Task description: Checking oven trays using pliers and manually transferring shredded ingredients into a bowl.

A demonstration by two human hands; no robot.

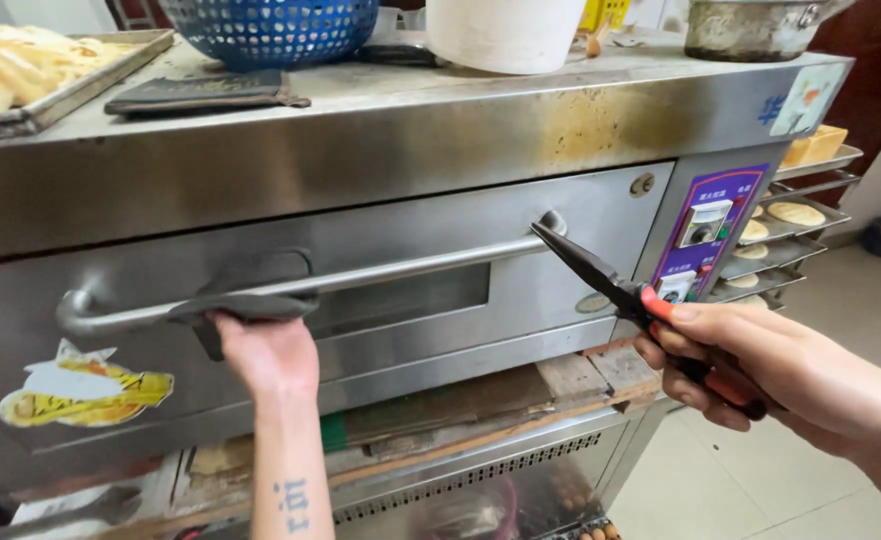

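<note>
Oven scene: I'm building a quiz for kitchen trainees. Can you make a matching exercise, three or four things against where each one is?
Things:
1. pliers
2. dark cloth
3. blue colander
4. flat breads

Places:
A. on top of the oven
B. on the rack trays at the right
C. in the right hand
D. wrapped over the oven door handle, under the left hand

Pairs: 1-C, 2-D, 3-A, 4-B

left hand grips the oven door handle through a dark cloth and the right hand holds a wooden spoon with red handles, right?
Not quite. The head view shows the right hand holding long black pliers with red grips, not a wooden spoon. The rest holds: the left hand grips the long steel oven door handle through a dark folded cloth.
</note>
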